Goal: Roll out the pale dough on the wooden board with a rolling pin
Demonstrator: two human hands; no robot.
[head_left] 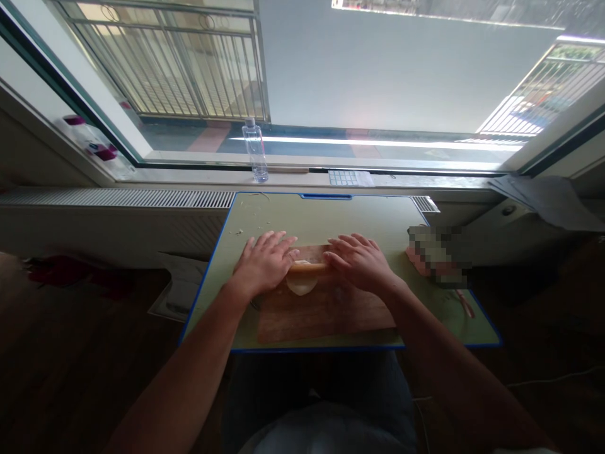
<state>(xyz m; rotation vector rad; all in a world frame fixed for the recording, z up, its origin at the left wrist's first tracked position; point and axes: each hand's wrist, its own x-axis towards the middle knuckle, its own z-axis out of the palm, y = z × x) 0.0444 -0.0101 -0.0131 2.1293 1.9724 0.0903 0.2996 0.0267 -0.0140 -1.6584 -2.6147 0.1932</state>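
Observation:
A wooden rolling pin (309, 268) lies crosswise on a piece of pale dough (301, 285), which shows in front of and just behind it. Under the dough is a brown wooden cutting board (326, 314). My left hand (266, 260) rests palm down over the pin's left end, its fingers stretched forward. Over the right end lies my right hand (358, 260), also flat with the fingers extended. Both ends of the pin are hidden beneath my palms.
The board sits on a pale green table (378, 217) with a blue rim. Dough crumbs (239, 232) dot its left side; a pixelated item (437, 258) is at the right. A clear bottle (256, 151) stands on the windowsill behind, above a radiator (189, 199).

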